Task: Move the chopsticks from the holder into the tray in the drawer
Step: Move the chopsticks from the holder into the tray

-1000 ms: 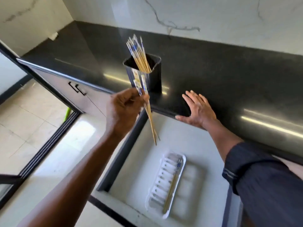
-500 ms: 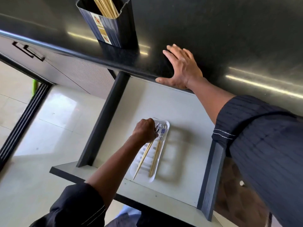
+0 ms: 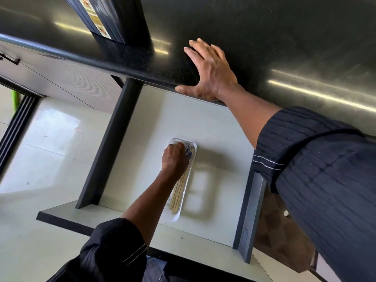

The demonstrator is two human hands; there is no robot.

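A narrow white tray (image 3: 176, 217) lies lengthwise on the pale floor of the open drawer (image 3: 211, 127). Several wooden chopsticks (image 3: 179, 192) with blue-patterned tops rest side by side along it. My left hand (image 3: 174, 159) is down in the tray's far half, fingers curled around the patterned ends of the chopsticks. My right hand (image 3: 210, 72) lies flat with fingers spread on the edge of the black countertop (image 3: 284, 37), holding nothing. The black chopstick holder (image 3: 116, 19) stands on the countertop at the top left; its opening is cut off by the frame.
The drawer has dark side walls (image 3: 108, 145) at left and right and a pale front panel (image 3: 195, 239) near me. A closed cabinet front (image 3: 67, 78) sits to the left. Glossy white floor tiles (image 3: 46, 151) spread below left.
My left hand came down from the holder into the drawer with chopsticks. They were angled across the tray half a second ago and now lie parallel along it. My right hand stayed put.
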